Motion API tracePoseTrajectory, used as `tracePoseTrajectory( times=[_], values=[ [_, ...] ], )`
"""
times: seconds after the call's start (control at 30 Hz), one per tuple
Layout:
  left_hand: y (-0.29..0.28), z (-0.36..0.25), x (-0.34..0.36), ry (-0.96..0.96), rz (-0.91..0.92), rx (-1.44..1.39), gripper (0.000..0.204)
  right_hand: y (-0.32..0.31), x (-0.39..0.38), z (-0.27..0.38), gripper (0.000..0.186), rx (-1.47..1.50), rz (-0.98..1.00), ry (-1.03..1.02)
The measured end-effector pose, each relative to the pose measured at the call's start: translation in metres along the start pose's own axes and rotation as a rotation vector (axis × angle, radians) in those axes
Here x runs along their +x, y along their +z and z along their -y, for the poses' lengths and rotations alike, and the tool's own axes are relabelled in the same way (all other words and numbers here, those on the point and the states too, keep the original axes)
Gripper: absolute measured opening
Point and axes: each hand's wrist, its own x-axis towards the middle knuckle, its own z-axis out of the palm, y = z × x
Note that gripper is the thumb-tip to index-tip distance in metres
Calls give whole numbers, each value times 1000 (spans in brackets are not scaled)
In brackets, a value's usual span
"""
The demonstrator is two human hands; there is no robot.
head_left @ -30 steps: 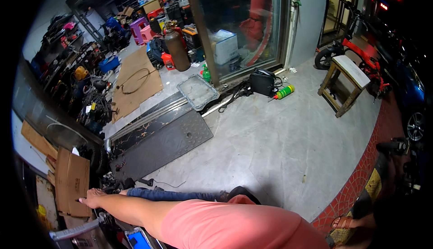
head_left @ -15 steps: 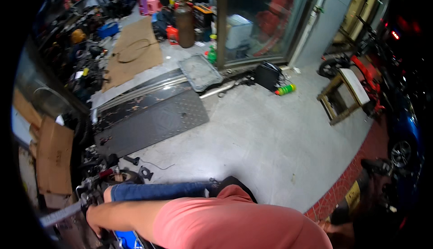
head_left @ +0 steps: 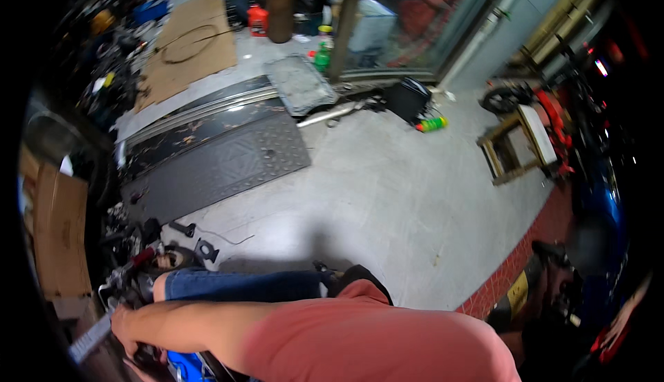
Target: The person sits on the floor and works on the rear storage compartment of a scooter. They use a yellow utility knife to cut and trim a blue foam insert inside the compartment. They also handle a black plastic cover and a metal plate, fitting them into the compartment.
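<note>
My right arm, in a pink sleeve, reaches across to the lower left. My right hand (head_left: 124, 328) bends downward beside a flat silver bar (head_left: 91, 338); its fingers look curled, and what is in them is hidden. Below it, part of my left hand (head_left: 140, 371) shows at the lower edge, its fingers mostly out of sight. Near both hands is a bright blue part (head_left: 185, 366), partly covered by my right forearm. Just beyond my bent knee in blue jeans (head_left: 242, 285) lie a red handle-like grip (head_left: 143, 255) and dark machine parts.
A black bracket-like part (head_left: 205, 250) lies on the grey floor. Farther off are a dark ramp plate (head_left: 235, 164), a grey tray (head_left: 299, 85), a black bag (head_left: 408, 100) and a wooden stool (head_left: 515, 147). A cardboard box (head_left: 62, 230) stands left. Another person's hand (head_left: 611, 332) shows far right.
The view has shifted, so the surroundings sit higher and farther left. My right hand has moved slightly, and part of my left hand now shows below it. Another person's hand appears at the right.
</note>
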Motion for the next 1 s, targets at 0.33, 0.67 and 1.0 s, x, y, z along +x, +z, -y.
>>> tracePoseTrajectory(
  times=[0.33, 0.67, 1.0],
  values=[
    [-34, 6, -1, 181, 187, -485, 58, 34, -15, 56, 60, 632, -325, -18],
    [-81, 13, -69, 191, -129, -507, 59, 9, -22, 78, 29, 673, 97, -270],
    [-74, 38, -112, 303, -403, -226, 24, 44, -23, 89, 32, 547, 266, -541]
  ],
)
